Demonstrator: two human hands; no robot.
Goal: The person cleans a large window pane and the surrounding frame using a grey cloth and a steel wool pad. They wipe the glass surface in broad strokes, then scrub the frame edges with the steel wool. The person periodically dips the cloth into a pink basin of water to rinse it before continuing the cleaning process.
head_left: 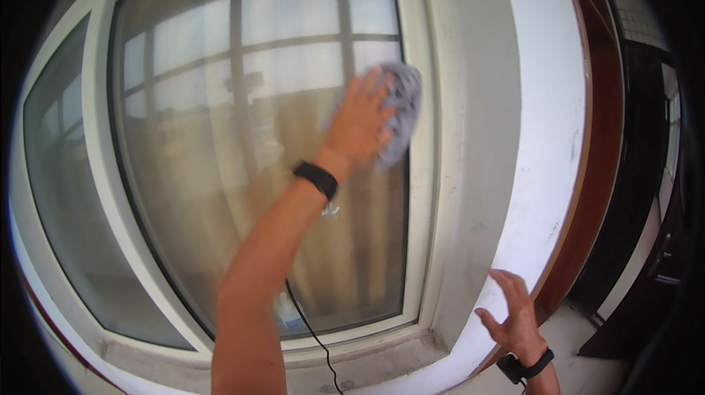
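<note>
My left hand (361, 119) presses a crumpled grey cloth (405, 103) flat on the window pane (220, 136), near the right edge of the glass. The cloth reaches onto the white window frame (421, 185). It is slightly blurred, and my fingers are spread over its left part. My right hand (512, 309) is low at the right, thumb and fingers apart, with nothing in it, beside the corner of the white wall (542, 174). Black bands circle both wrists.
A black cable (314, 334) hangs in front of the lower pane and the sill (380, 356). A pale bottle (289, 312) shows low at the glass. A narrower pane (71, 174) is at the left. Farther right are a brown door frame (603, 119) and a dark door (633, 296).
</note>
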